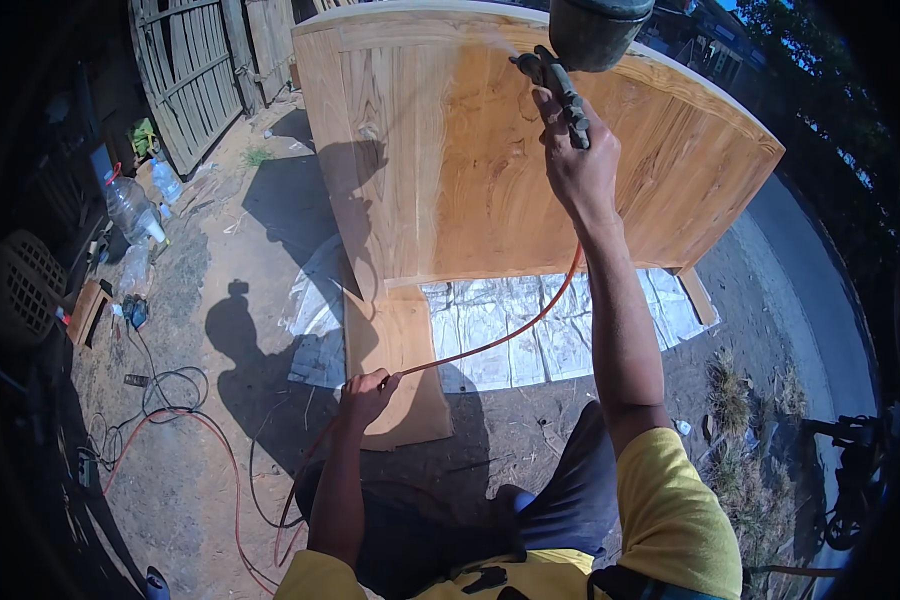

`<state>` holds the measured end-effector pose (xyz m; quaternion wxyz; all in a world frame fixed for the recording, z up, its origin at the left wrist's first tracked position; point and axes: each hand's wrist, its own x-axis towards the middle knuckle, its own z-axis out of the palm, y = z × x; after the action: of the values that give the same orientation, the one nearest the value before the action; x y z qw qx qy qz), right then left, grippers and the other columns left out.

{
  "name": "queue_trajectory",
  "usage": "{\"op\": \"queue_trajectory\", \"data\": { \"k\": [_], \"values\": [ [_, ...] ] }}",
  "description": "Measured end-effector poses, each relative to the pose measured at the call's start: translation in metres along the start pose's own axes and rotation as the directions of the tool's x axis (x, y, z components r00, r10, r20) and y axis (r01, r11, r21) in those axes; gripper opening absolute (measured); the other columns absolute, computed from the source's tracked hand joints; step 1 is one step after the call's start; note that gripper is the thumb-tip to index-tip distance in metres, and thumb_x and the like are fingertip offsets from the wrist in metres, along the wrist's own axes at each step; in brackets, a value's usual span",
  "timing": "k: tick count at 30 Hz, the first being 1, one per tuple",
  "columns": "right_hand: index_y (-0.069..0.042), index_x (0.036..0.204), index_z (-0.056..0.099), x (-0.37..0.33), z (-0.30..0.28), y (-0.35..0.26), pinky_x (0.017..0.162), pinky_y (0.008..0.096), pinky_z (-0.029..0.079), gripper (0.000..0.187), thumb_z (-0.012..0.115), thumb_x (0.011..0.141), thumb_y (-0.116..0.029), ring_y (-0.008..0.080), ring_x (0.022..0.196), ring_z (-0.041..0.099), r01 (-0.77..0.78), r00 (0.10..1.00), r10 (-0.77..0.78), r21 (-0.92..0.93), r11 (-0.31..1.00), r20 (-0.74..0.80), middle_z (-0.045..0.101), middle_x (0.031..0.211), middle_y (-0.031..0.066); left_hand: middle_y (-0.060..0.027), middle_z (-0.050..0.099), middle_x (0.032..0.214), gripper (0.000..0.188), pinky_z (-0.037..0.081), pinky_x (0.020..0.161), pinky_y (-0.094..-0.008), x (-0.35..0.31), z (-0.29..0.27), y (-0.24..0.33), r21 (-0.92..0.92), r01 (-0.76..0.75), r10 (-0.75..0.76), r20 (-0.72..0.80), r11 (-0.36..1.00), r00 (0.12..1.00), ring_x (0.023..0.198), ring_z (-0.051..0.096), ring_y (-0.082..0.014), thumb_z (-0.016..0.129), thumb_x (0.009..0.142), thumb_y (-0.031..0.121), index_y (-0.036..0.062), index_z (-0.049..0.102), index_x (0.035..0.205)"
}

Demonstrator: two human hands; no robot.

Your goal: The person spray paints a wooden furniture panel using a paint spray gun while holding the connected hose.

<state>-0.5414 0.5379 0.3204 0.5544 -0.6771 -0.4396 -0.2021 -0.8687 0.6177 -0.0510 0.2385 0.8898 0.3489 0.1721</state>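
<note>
My right hand (582, 160) is raised and closed round the handle of a spray gun (560, 85), which carries a dark cup (598, 30) on top. A pale mist leaves its nozzle toward the upper part of a large wooden panel (510, 180). The panel's middle and right look darker orange-brown, its left side paler. From the gun a reddish-orange air hose (530, 322) hangs in a curve down to my left hand (367, 395), whose fingers are wrapped round it. Below that hand the hose runs on toward the ground.
White sheeting (515, 345) and a wooden board (400, 405) lie under the panel. Tangled cables (175, 390) and more hose (228, 450) cover the ground at left, near plastic bottles (130, 208) and a basket (30, 285). A wooden gate (190, 75) stands behind; a road (810, 270) runs at right.
</note>
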Motion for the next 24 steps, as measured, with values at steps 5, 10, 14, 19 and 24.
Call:
{"op": "queue_trajectory", "data": {
  "k": [5,10,14,19,24],
  "values": [
    [0.000,0.099,0.073,-0.006,0.012,-0.002,0.060,0.0385,0.048,0.041,0.073,0.103,-0.041,0.0265,0.057,0.055,0.039,0.999,-0.037,0.173,0.984,-0.016,0.058,0.064,0.0165,-0.0196,0.068,0.074,0.042,0.052,0.069,-0.0568,0.002,-0.005,-0.004,0.008,0.034,-0.034,-0.004,0.999,0.999,0.078,0.068,-0.0470,0.067,0.102,0.048,0.0087,0.072,0.089],
    [0.000,0.111,0.075,-0.056,0.028,0.042,0.063,0.0323,0.052,0.039,0.069,0.106,-0.037,0.0121,0.066,0.066,-0.051,0.990,0.045,0.046,0.998,0.136,0.069,0.072,0.0089,-0.0224,0.067,0.075,0.049,0.052,0.071,-0.0565,0.000,-0.010,-0.007,-0.034,0.116,-0.114,0.058,0.993,0.992,0.079,0.069,-0.0480,0.065,0.100,0.055,0.0068,0.071,0.090],
    [0.001,0.092,0.069,-0.116,0.044,0.069,0.065,0.0428,0.053,0.037,0.073,0.103,-0.034,0.0384,0.069,0.071,-0.178,0.956,0.160,0.050,0.983,0.246,0.069,0.076,0.0231,-0.0219,0.068,0.075,0.052,0.053,0.072,-0.0549,-0.004,-0.013,-0.014,-0.016,0.123,-0.122,0.067,0.992,0.990,0.079,0.070,-0.0464,0.064,0.099,0.057,0.0065,0.073,0.090],
    [-0.001,0.094,0.071,-0.189,0.069,0.114,0.067,0.0463,0.056,0.035,0.074,0.102,-0.035,0.0426,0.079,0.075,-0.205,0.937,0.194,0.007,0.979,0.290,0.075,0.084,0.0232,-0.0224,0.071,0.081,0.046,0.054,0.078,-0.0565,-0.004,-0.019,-0.012,-0.005,0.173,-0.169,0.184,0.985,0.968,0.085,0.071,-0.0465,0.065,0.100,0.050,0.0058,0.073,0.092],
    [-0.004,0.103,0.074,-0.251,0.097,0.168,0.073,0.0498,0.058,0.035,0.071,0.102,-0.039,0.0434,0.086,0.076,-0.332,0.873,0.318,-0.026,0.943,0.370,0.076,0.088,0.0240,-0.0198,0.073,0.082,0.045,0.055,0.082,-0.0552,-0.003,-0.018,-0.005,0.060,0.177,-0.185,0.211,0.982,0.960,0.087,0.072,-0.0439,0.065,0.100,0.050,0.0064,0.075,0.092]
  ]
}}
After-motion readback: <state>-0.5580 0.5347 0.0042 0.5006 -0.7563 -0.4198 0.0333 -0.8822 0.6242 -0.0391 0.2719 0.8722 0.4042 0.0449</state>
